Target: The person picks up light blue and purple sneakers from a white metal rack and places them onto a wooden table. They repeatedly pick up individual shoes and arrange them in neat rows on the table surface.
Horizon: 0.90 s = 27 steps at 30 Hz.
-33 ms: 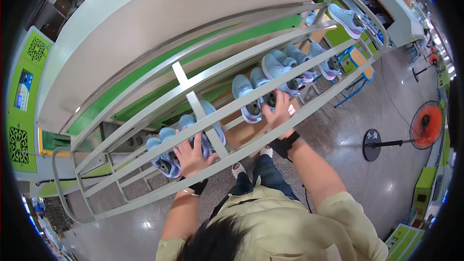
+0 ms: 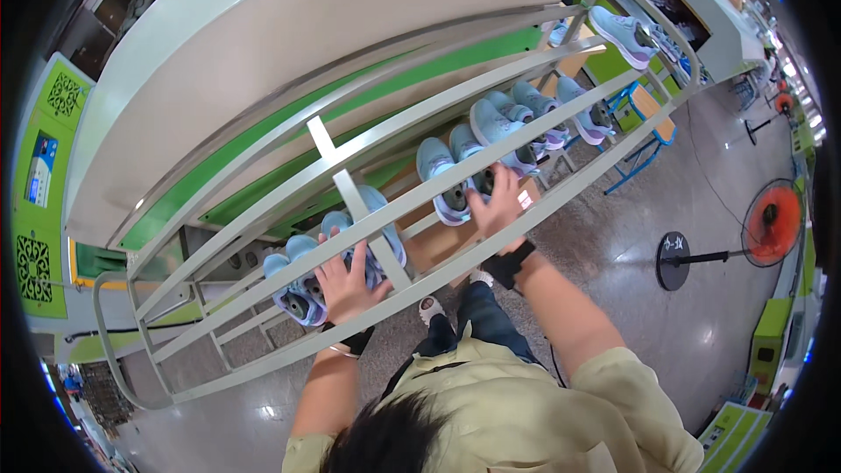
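Observation:
My left hand (image 2: 348, 289) reaches through the grey metal rack (image 2: 438, 269) with its fingers spread, touching pale blue sneakers (image 2: 301, 247) on the rack's left half. The shoes below its fingers are partly covered. Farther right, my right hand (image 2: 501, 208) has thumb and fingers around the heel end of another pale blue sneaker (image 2: 464, 138). Its toe points away from me, and a dark insert shows in its opening. Just left of that stands a matching sneaker (image 2: 434, 158).
More sneakers (image 2: 495, 125) line the rack to the right, and one (image 2: 624, 38) sits at its far end. Behind the rack stands a large beige machine (image 2: 350, 44). On the right are a blue-legged stool (image 2: 644, 118) and an orange floor fan (image 2: 771, 219).

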Each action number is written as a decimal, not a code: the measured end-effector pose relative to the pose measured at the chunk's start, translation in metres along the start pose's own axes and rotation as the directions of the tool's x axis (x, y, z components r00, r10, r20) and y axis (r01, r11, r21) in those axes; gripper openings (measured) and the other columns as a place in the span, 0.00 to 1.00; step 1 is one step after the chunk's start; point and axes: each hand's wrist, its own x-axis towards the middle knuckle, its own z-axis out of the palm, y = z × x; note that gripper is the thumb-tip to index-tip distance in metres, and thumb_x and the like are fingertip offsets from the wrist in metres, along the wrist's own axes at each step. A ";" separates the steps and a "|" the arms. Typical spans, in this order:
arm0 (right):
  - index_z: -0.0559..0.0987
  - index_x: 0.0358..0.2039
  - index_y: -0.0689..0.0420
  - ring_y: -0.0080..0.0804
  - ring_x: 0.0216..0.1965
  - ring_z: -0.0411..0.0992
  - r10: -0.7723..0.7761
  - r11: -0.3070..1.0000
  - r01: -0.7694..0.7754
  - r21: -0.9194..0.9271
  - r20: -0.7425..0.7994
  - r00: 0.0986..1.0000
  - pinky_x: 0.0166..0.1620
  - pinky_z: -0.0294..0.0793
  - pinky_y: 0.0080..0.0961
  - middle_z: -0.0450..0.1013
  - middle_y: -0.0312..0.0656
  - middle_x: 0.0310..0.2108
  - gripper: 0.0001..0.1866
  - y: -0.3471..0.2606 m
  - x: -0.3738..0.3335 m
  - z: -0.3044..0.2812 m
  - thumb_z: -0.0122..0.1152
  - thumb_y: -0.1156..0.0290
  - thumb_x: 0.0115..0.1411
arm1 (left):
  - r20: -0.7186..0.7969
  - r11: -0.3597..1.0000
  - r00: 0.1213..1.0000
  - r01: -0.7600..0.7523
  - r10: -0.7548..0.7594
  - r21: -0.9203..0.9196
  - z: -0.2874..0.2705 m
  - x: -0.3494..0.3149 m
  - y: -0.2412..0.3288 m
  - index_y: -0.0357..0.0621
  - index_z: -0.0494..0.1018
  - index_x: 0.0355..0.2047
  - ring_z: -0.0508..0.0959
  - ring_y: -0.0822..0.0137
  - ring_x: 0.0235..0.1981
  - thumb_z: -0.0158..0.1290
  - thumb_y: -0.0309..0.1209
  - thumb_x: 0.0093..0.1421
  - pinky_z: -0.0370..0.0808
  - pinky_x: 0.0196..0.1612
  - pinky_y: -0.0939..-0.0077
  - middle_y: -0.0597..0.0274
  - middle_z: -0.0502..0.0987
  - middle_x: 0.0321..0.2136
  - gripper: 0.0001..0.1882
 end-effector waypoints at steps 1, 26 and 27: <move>0.64 0.67 0.51 0.61 0.61 0.63 -0.027 1.000 0.027 -0.002 -0.077 0.997 0.65 0.58 0.53 0.65 0.55 0.60 0.38 -0.001 -0.001 0.015 0.67 0.68 0.55 | 0.003 0.999 0.999 -0.036 0.036 -0.009 -0.004 0.006 0.000 0.50 0.64 0.67 0.50 0.40 0.74 0.74 0.44 0.39 0.44 0.70 0.31 0.46 0.55 0.71 0.54; 0.73 0.55 0.62 0.64 0.55 0.68 -0.046 0.981 0.041 -0.189 -0.020 0.999 0.60 0.68 0.50 0.71 0.60 0.54 0.28 0.108 0.117 -0.046 0.68 0.62 0.57 | 0.105 0.996 0.994 -0.012 0.021 -0.084 0.001 0.031 0.021 0.34 0.59 0.69 0.62 0.36 0.65 0.72 0.49 0.44 0.54 0.69 0.45 0.39 0.62 0.67 0.56; 0.71 0.57 0.62 0.65 0.53 0.69 -0.060 0.988 0.066 -0.138 0.049 0.997 0.59 0.68 0.52 0.72 0.61 0.52 0.30 0.106 0.115 -0.045 0.68 0.62 0.57 | 0.103 0.997 0.994 -0.012 0.020 -0.074 0.005 0.028 0.018 0.34 0.59 0.69 0.62 0.36 0.65 0.71 0.48 0.45 0.54 0.69 0.44 0.39 0.62 0.67 0.56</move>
